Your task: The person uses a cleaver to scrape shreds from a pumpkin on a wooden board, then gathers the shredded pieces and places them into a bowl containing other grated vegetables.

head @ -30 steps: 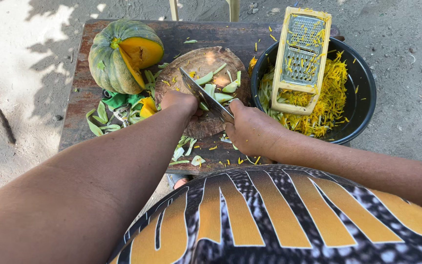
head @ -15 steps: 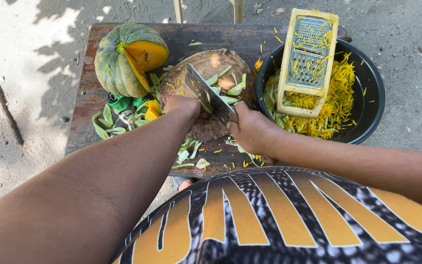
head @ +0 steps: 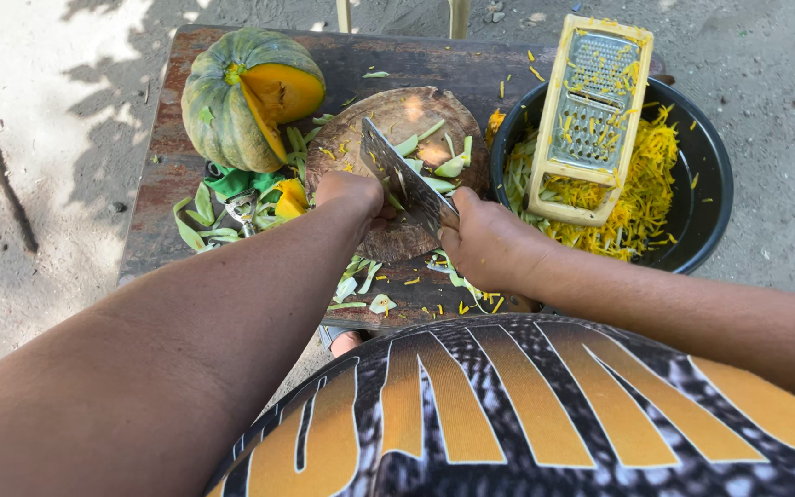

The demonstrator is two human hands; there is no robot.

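A wide steel knife (head: 397,175), blade tilted edge-down and flecked with yellow shreds, runs up-left from the right hand's fingers (head: 457,221) over a round wooden board (head: 397,120), pale green rind pieces (head: 448,166) lying just beyond the blade.

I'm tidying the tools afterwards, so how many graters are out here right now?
1. A single flat yellow-framed grater leans in the black bowl of shredded squash at the right of the table. Nothing suggests another, though the arms hide part of the table.
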